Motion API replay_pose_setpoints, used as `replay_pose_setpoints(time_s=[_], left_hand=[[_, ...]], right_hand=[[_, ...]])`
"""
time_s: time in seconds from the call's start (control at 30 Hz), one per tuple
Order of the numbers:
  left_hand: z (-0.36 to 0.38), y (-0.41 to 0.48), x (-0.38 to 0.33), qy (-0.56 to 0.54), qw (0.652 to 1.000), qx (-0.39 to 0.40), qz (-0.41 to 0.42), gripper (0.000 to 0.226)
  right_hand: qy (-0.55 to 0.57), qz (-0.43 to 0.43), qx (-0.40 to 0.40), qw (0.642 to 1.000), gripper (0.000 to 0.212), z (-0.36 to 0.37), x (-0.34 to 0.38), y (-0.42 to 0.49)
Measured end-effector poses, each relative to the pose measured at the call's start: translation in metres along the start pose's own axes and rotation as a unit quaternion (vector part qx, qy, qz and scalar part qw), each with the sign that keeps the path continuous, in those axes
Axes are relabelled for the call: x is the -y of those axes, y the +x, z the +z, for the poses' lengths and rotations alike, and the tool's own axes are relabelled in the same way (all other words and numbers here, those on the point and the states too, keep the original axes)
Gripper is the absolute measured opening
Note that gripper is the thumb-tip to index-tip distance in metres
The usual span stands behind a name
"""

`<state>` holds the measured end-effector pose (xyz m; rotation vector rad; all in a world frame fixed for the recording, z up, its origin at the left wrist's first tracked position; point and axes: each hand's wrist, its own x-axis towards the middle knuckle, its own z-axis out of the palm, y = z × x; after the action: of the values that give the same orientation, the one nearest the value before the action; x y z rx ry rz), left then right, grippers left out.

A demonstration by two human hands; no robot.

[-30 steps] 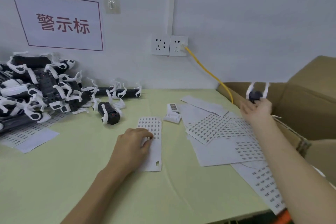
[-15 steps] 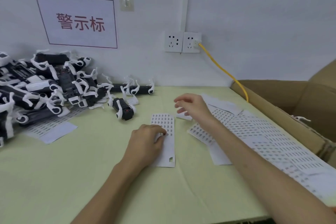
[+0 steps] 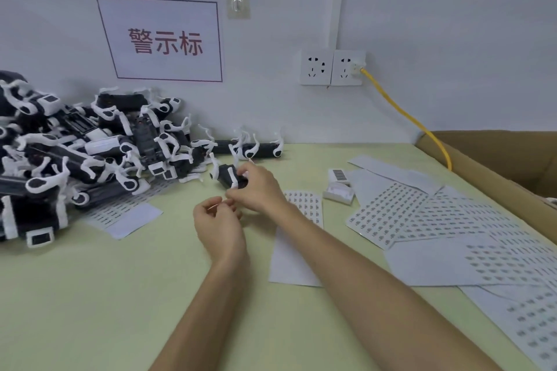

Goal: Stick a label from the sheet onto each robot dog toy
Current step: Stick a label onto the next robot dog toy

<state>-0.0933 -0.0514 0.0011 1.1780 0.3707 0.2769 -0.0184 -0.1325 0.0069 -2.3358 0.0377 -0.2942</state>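
Observation:
A black-and-white robot dog toy (image 3: 223, 175) lies on the green table (image 3: 150, 280) just in front of a big pile of the same toys (image 3: 75, 153). My right hand (image 3: 256, 187) grips this single toy from its right side. Just below it my left hand (image 3: 218, 221) is raised off the table with curled fingers, and thumb and forefinger pinch what looks like a small label. The narrow label sheet (image 3: 303, 205) lies under my right forearm, partly hidden.
Several larger label sheets (image 3: 422, 220) are spread over the right of the table, more under the pile (image 3: 120, 214). A small white box (image 3: 339, 193) sits beside them. An open cardboard box (image 3: 497, 159) stands at the right edge; a yellow cable (image 3: 407, 117) runs from the wall socket (image 3: 346, 68).
My right hand left a toy in the cardboard box, crossed leftwards and took hold of the single toy by the pile. My left hand lifted off the narrow sheet.

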Motion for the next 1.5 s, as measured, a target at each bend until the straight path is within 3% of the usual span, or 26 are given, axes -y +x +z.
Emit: replay_pose_setpoints(time_s=[0.1, 0.23, 0.3, 0.37, 0.4, 0.47, 0.53, 0.63, 0.8, 0.83, 0.9, 0.93, 1.1, 1.27, 1.4, 1.5], left_hand=[[0.001, -0.002, -0.002, -0.018, 1.0, 0.007, -0.023, 0.019], [0.003, -0.007, -0.002, -0.007, 0.998, 0.034, -0.048, 0.019], [0.005, -0.01, -0.001, 0.02, 0.998, 0.051, -0.04, 0.018], [0.007, -0.012, 0.001, 0.039, 0.997, 0.061, -0.032, 0.017], [0.007, -0.012, 0.001, 0.041, 0.997, 0.061, -0.033, 0.017], [0.007, -0.01, 0.0, 0.037, 0.997, 0.062, -0.035, 0.02], [0.007, -0.01, 0.001, 0.037, 0.996, 0.071, -0.035, 0.026], [0.009, -0.011, 0.003, 0.053, 0.994, 0.092, -0.016, 0.03], [0.01, -0.009, 0.008, 0.068, 0.993, 0.094, -0.009, 0.033], [0.01, -0.008, 0.009, 0.068, 0.993, 0.094, -0.009, 0.034], [0.01, -0.008, 0.011, 0.066, 0.993, 0.095, -0.006, 0.035], [0.01, -0.007, 0.012, 0.066, 0.993, 0.097, -0.003, 0.035], [0.012, -0.009, 0.013, 0.081, 0.99, 0.113, 0.008, 0.035], [0.008, -0.013, 0.008, 0.082, 0.986, 0.146, 0.006, 0.031], [0.006, -0.014, 0.002, 0.069, 0.975, 0.21, 0.016, 0.035], [0.007, -0.02, -0.004, 0.053, 0.952, 0.301, -0.023, 0.049]], right_hand=[[0.068, 0.029, -0.034, 0.997, 0.027, -0.005, -0.004, -0.002], [0.123, 0.04, -0.032, 0.991, 0.026, -0.024, -0.01, -0.005], [0.154, 0.02, 0.049, 0.987, 0.029, -0.032, -0.012, -0.005], [0.271, 0.032, 0.155, 0.95, 0.024, -0.036, -0.013, -0.003], [0.301, 0.034, 0.164, 0.939, 0.021, -0.034, -0.014, 0.001], [0.26, 0.028, 0.096, 0.96, 0.023, -0.029, -0.017, 0.017], [0.128, 0.001, 0.013, 0.992, 0.035, -0.026, -0.022, 0.037], [-0.021, -0.043, -0.031, 0.998, 0.053, -0.023, -0.027, 0.068], [0.123, 0.074, -0.068, 0.987, 0.071, -0.009, -0.021, 0.111], [0.138, 0.092, -0.071, 0.984, 0.063, -0.007, -0.02, 0.116], [0.134, 0.1, -0.101, 0.981, 0.028, -0.002, -0.024, 0.124], [0.122, 0.098, -0.119, 0.981, 0.014, 0.0, -0.026, 0.126], [0.065, 0.033, -0.192, 0.979, 0.043, -0.01, -0.032, 0.113], [0.129, -0.017, -0.256, 0.958, 0.029, -0.05, -0.023, 0.072], [0.192, -0.033, -0.21, 0.958, 0.018, -0.084, -0.014, 0.019], [0.291, -0.019, -0.094, 0.952, 0.014, -0.112, -0.008, -0.029]])
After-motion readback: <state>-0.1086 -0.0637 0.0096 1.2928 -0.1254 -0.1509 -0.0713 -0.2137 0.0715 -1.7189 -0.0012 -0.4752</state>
